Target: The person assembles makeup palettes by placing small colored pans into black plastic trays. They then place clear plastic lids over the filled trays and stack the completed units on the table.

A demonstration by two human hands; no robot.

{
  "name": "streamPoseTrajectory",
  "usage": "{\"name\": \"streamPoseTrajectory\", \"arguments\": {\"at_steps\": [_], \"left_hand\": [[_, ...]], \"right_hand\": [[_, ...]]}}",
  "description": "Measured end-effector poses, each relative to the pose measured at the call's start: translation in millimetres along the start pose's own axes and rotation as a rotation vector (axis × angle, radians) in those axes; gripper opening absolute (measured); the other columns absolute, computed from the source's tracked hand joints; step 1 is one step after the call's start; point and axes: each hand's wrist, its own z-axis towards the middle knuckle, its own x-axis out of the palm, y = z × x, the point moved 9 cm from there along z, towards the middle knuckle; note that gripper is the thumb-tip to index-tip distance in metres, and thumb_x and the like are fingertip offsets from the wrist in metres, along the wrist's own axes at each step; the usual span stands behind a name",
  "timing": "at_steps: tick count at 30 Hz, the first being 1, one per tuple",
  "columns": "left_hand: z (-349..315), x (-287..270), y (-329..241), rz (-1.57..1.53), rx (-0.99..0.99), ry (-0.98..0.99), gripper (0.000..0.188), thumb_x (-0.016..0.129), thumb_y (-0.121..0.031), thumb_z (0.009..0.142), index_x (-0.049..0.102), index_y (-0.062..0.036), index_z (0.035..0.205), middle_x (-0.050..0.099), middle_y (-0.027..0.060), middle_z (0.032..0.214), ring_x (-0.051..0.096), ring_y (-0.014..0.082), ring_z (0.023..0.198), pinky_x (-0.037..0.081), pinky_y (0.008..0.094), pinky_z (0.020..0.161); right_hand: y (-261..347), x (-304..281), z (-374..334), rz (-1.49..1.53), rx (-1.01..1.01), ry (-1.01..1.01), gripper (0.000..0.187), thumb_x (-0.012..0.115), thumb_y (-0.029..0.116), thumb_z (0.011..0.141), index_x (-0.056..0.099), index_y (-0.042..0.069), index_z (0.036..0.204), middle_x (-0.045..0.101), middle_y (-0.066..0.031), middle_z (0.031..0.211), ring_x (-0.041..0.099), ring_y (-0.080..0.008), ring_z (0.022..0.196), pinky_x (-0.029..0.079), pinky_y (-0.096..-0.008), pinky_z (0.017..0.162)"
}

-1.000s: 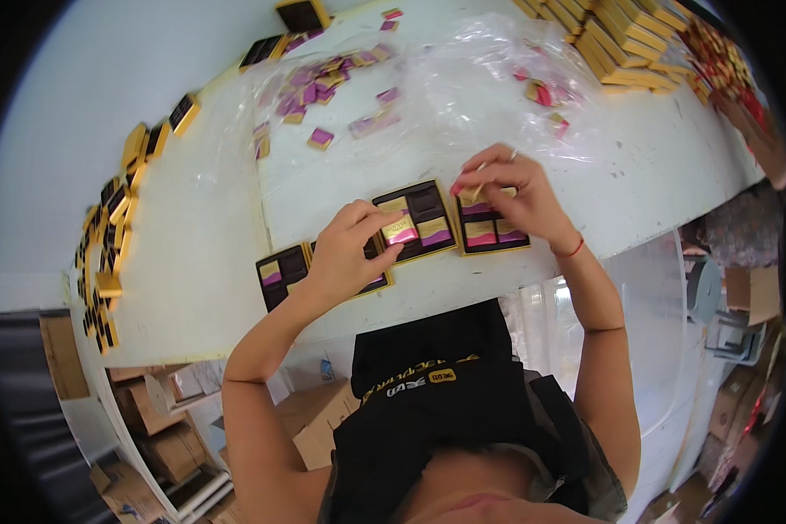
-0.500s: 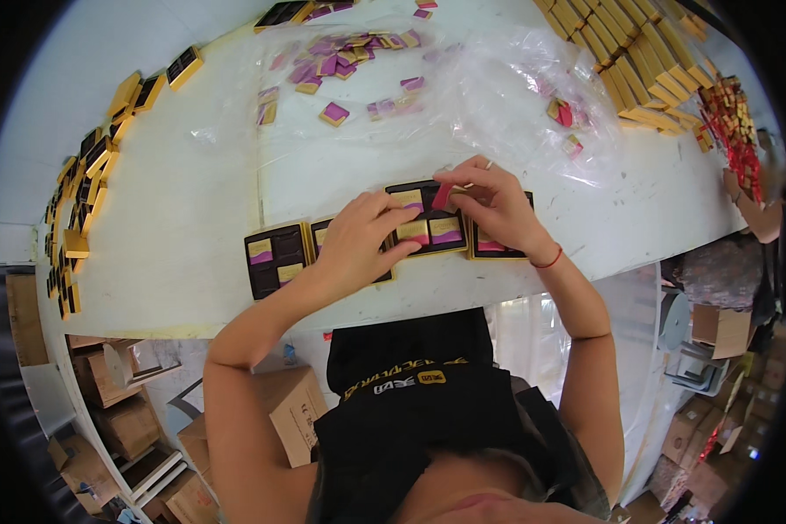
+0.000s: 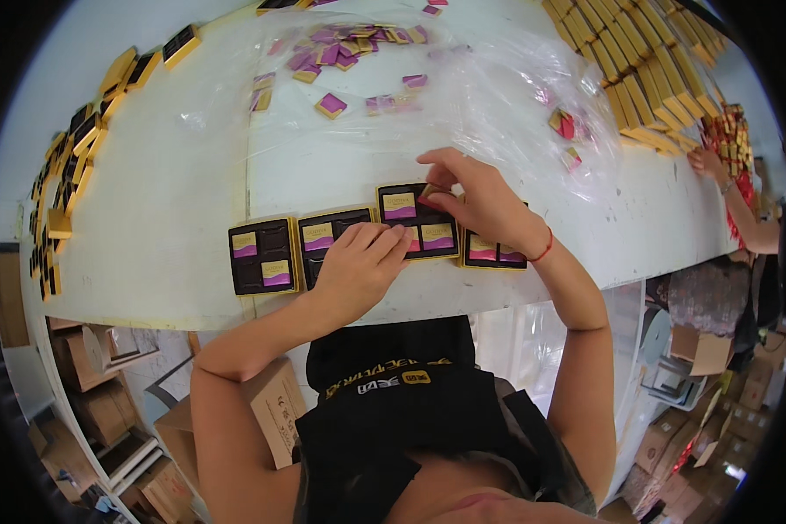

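Four-compartment dark boxes with gold rims stand in a row in front of me. My right hand (image 3: 485,205) pinches a small red-wrapped chocolate square (image 3: 430,197) at the upper right compartment of the third box (image 3: 395,187). A gold and purple square (image 3: 399,206) lies in that box's upper left compartment, another (image 3: 437,236) at lower right. My left hand (image 3: 358,266) lies over the second box (image 3: 336,216), its outstretched fingertips touching the third box's lower left square. The leftmost box (image 3: 262,225) holds two squares. My right wrist partly covers the fourth box (image 3: 495,263).
Loose purple and gold squares (image 3: 332,54) lie beyond on clear plastic film (image 3: 489,87). Gold boxes are stacked (image 3: 642,70) at far right, near another person's hand (image 3: 709,164) and red-gold pieces (image 3: 729,135). More dark boxes (image 3: 83,144) line the left edge. Cartons (image 3: 105,410) sit below the table.
My right hand has lowered the red square into the upper right compartment. My left fingers have drawn closer together. The other person's hand has moved up to the red-gold pieces. The view has shifted slightly.
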Motion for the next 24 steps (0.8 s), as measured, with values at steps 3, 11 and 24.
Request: {"name": "streamPoseTrajectory", "arguments": {"at_steps": [3, 11, 24], "left_hand": [[0, -1, 2, -0.022, -0.006, -0.012, 0.04, 0.076, -0.015, 0.075, 0.066, -0.0037, 0.111, 0.059, 0.0054, 0.109, 0.057, 0.0235, 0.096, 0.049, 0.0364, 0.084], [8, -2, 0, -0.039, -0.026, 0.048, 0.036, 0.077, -0.016, 0.073, 0.067, -0.0061, 0.107, 0.059, 0.0045, 0.106, 0.057, 0.0245, 0.095, 0.048, 0.0376, 0.082], [236, 108, -11, -0.277, 0.109, 0.194, 0.018, 0.063, -0.01, 0.086, 0.067, -0.0066, 0.103, 0.064, 0.0137, 0.101, 0.062, 0.0342, 0.093, 0.051, 0.0422, 0.079]], "right_hand": [[-3, 0, -8, -0.043, -0.061, -0.019, 0.03, 0.07, 0.0, 0.081, 0.06, 0.006, 0.109, 0.067, -0.0081, 0.087, 0.065, -0.0273, 0.084, 0.053, -0.0368, 0.075], [1, 10, -39, -0.434, -0.274, -0.041, 0.034, 0.068, 0.001, 0.079, 0.065, 0.005, 0.112, 0.069, -0.0088, 0.095, 0.063, -0.0275, 0.101, 0.052, -0.0375, 0.084], [-159, -186, -82, -0.574, 0.186, -0.611, 0.027, 0.062, 0.003, 0.082, 0.067, 0.0, 0.108, 0.069, -0.0192, 0.098, 0.066, -0.0357, 0.092, 0.053, -0.0398, 0.079]]}}
